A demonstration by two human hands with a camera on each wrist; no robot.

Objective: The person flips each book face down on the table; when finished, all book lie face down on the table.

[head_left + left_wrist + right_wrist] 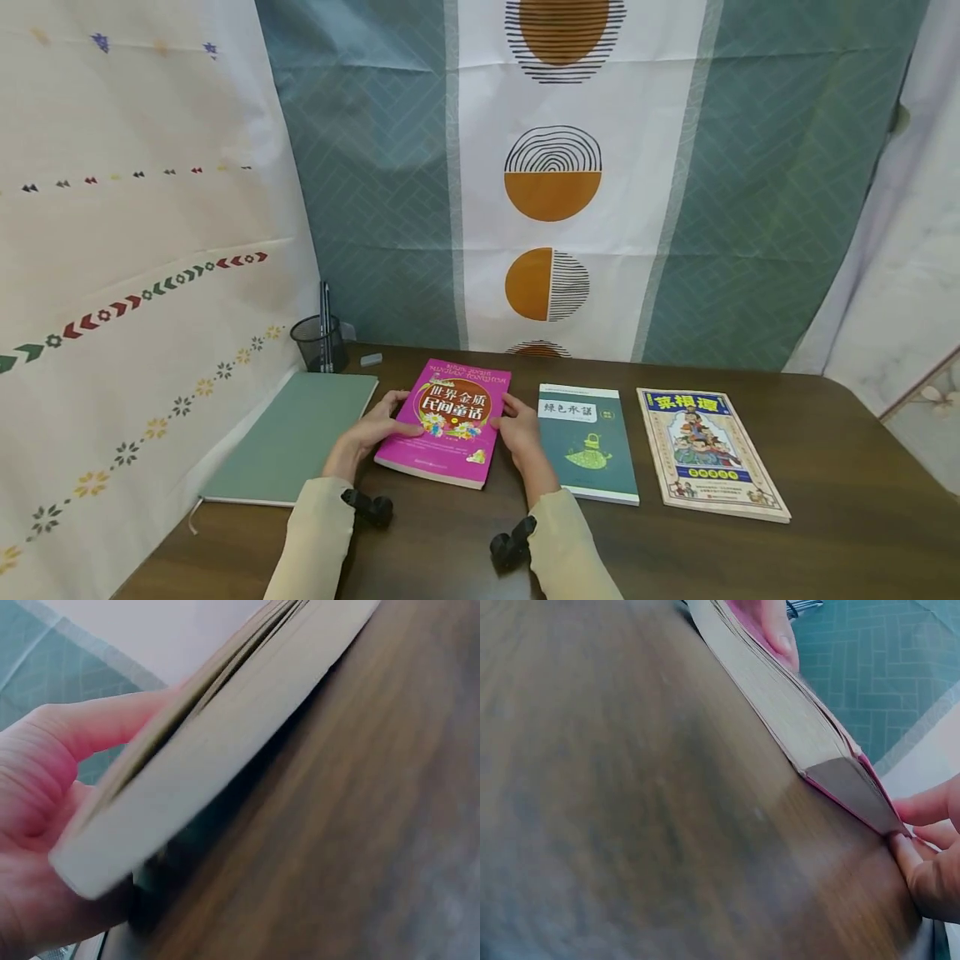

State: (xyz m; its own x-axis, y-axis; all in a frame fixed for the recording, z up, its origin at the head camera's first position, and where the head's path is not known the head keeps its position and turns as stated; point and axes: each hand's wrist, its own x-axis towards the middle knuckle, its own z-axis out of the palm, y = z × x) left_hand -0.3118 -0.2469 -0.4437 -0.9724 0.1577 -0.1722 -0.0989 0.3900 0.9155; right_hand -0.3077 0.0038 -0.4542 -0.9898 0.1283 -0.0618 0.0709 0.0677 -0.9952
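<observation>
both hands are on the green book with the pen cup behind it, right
Not quite: the left hand and right hand hold the pink book, not a green one, as the head view shows. The pen cup does stand behind it, off to the left.

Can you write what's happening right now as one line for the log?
left hand: grips pink book left edge | right hand: grips right edge | book: on table

Soft, even indoor light fills the sharp head view, edges slightly bowed, with faint shadows under the books, while both wrist views are blurred, perhaps from closeness or motion.
</observation>
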